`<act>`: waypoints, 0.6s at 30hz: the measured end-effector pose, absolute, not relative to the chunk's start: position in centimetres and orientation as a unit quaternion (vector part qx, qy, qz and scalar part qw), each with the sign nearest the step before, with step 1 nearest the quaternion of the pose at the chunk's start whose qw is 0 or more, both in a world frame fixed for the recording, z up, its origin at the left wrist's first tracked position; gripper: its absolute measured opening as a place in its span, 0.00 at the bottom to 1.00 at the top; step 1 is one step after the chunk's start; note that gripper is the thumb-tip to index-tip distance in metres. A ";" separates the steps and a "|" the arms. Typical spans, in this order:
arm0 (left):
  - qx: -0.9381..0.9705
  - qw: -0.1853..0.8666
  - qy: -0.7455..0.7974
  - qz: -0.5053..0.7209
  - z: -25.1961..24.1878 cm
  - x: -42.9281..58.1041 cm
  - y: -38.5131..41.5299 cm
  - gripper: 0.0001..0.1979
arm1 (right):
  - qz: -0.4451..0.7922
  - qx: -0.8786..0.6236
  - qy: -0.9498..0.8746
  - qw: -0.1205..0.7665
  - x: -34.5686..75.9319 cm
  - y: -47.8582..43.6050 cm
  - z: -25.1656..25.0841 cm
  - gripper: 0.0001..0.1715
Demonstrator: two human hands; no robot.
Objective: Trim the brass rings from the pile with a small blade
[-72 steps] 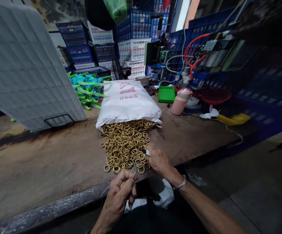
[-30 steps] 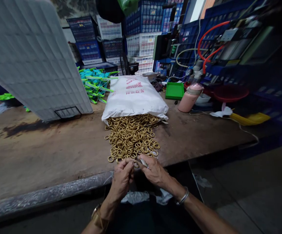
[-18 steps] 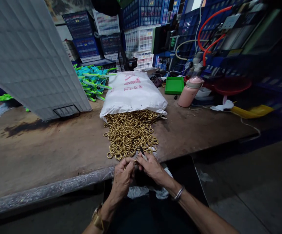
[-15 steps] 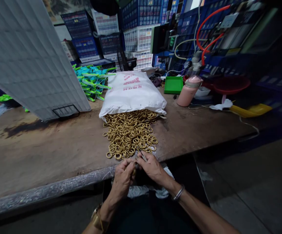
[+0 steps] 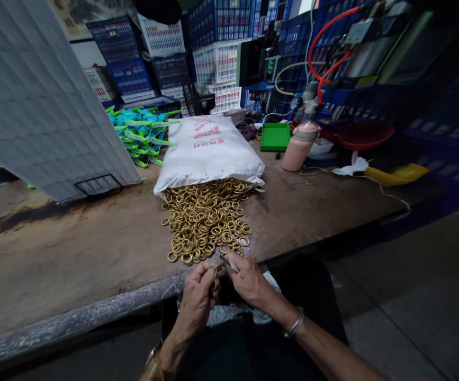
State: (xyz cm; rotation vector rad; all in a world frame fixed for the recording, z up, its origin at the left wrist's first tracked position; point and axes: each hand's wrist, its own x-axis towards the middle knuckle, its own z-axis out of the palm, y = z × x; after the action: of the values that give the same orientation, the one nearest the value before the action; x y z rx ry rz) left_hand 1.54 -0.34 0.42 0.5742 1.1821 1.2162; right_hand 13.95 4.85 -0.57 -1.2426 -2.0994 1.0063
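Note:
My left hand is closed just off the table's front edge, with a gold ring showing at its fingers; whether more rings are inside the fist is hidden. Close against it, my right hand pinches a small, thin grey tool, like a short blade, its tip pointing toward the left fingertips. Just beyond both hands lies a heap of gold rings, spilling from the mouth of a white sack with red print.
The brown table has a plastic-wrapped front edge. A tall grey-white panel stands at left, beside green and blue plastic pieces. To the right are a pink bottle, a green tray and a yellow scoop. Crates are stacked behind.
The view has shifted slightly, moving the scene left. My right hand has drawn back a little from the left fingertips, and the small tool shows at a different angle.

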 end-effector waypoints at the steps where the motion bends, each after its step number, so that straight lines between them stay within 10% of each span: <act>1: 0.256 0.621 0.517 0.531 0.4 1.5 -0.3 0.13 | 0.357 -0.448 -0.788 0.227 14.0 4.7 -0.5 0.07; 18: 0.292 0.569 0.559 0.528 0.2 1.7 -0.5 0.12 | 0.229 -0.485 -0.842 0.058 13.6 4.0 0.5 0.15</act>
State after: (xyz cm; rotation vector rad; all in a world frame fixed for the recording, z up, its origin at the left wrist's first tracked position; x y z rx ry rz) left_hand 1.68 -0.48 0.24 0.6846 1.3117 1.2389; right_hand 13.59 4.03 0.55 -1.4681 -2.5522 0.6935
